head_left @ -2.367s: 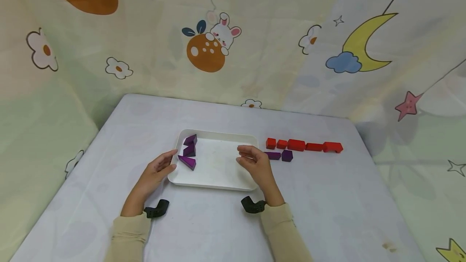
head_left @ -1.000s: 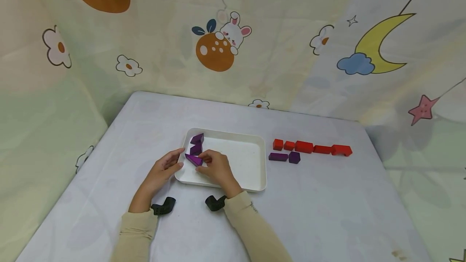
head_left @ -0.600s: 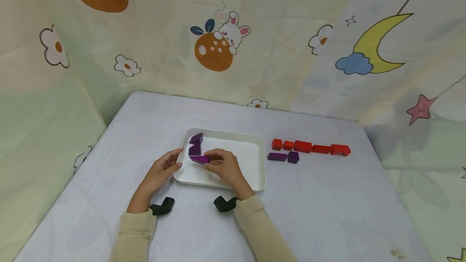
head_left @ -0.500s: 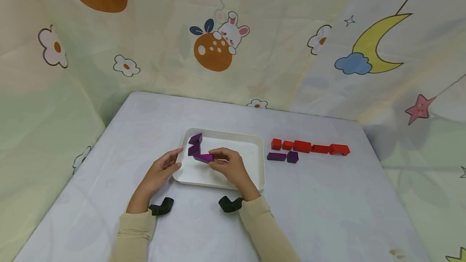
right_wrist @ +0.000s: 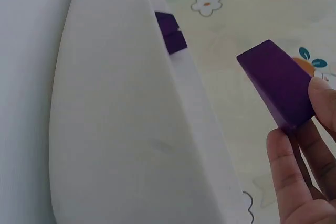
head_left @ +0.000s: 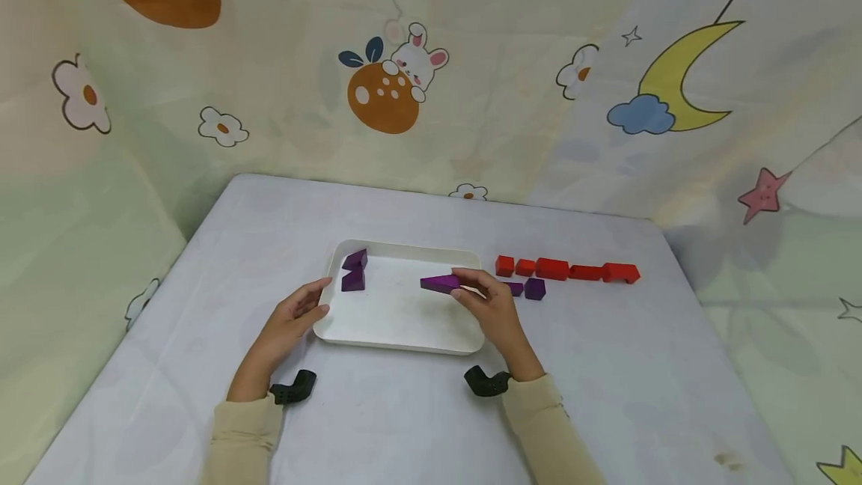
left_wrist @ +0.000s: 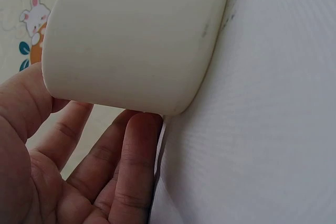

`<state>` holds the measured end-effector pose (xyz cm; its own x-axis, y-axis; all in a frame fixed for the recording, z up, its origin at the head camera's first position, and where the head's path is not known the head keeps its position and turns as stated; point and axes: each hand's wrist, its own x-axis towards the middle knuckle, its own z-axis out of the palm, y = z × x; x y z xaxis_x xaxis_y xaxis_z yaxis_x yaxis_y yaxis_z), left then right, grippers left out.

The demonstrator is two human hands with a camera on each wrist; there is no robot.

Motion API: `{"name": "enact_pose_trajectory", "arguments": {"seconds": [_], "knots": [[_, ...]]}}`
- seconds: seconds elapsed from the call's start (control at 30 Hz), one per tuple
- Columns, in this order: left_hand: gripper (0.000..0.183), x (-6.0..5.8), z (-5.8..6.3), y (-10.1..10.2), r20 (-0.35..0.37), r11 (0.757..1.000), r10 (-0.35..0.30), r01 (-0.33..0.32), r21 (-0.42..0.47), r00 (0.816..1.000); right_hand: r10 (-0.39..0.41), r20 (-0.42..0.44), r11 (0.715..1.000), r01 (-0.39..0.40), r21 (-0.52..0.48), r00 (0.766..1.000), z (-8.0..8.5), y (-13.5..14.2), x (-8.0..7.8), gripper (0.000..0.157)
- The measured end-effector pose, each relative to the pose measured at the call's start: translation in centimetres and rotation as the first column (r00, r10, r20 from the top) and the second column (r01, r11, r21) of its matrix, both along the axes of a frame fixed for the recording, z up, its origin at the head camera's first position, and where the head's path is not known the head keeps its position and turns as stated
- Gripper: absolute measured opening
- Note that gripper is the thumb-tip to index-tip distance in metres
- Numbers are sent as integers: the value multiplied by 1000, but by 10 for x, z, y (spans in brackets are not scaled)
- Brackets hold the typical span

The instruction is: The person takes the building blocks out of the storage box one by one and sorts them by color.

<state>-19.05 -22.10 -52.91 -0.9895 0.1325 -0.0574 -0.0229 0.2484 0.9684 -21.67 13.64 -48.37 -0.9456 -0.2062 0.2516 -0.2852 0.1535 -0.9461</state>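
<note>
My right hand point(head_left: 497, 314) pinches a purple wedge-shaped block point(head_left: 438, 284) between thumb and fingers over the right part of a white tray point(head_left: 397, 346). In the right wrist view that block point(right_wrist: 278, 85) is raised above the tray's rim. My left hand point(head_left: 286, 326) touches the tray's left side with loosely extended fingers point(left_wrist: 139, 156); its thumb lies by the rim. Two purple blocks, a rear one point(head_left: 355, 260) and a front one point(head_left: 353, 280), sit inside the tray along its left side.
Right of the tray runs a row of several red blocks point(head_left: 552, 269). In front of it lie a purple bar point(head_left: 515, 289), partly hidden by my right hand, and a dark purple block point(head_left: 535, 289). A patterned cloth backdrop point(head_left: 283, 81) hangs behind the white table point(head_left: 397, 410).
My right hand reached left into the tray, took hold of the front purple wedge, lifted it and carried it right. My left hand stays at the tray's left side.
</note>
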Motion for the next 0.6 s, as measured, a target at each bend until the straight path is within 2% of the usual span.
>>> {"name": "enact_pose_trajectory", "arguments": {"seconds": [0.13,0.3,0.47,0.6], "knots": [[54,0,0,0,-1,1000,-1,1,-15,1000,-65,-1,996,65,62,998,10,24,6,33],[54,1,-1,0,5,999,6,-6,-34,1000,-70,-51,991,75,114,996,21,49,10,33],[56,1,-2,1,20,999,20,-20,-39,1000,-72,-101,993,81,83,992,4,83,0,38],[56,0,-2,3,19,999,17,-16,-41,1000,-113,-99,989,121,81,989,-5,111,-6,38]]}}
